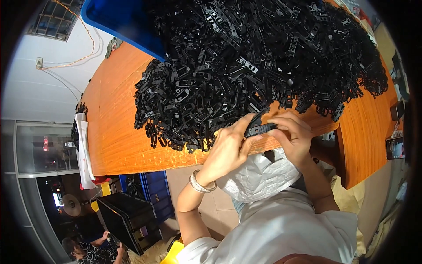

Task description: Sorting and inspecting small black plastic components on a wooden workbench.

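Observation:
A small black plastic clip-like part (pixel 260 130) is held between my two hands just above the table's near edge. My left hand (pixel 228 143), with a pale bangle on its wrist, grips the part's left end between thumb and fingers. On the other end, the thumb and fingertips of my right hand (pixel 293 135) are closed. A second black piece seems to rise from the held part by my left index finger, but I cannot tell whether they are joined. Beyond my hands lies a large heap of similar black plastic parts (pixel 206 94).
The heap covers much of the orange wooden table (pixel 118 101). A blue bin (pixel 121 20) leans over it at the far left. A white woven sack (pixel 263 180) rests across my lap. At lower left, a co-worker (pixel 94 253) handles something beside a black crate (pixel 127 218).

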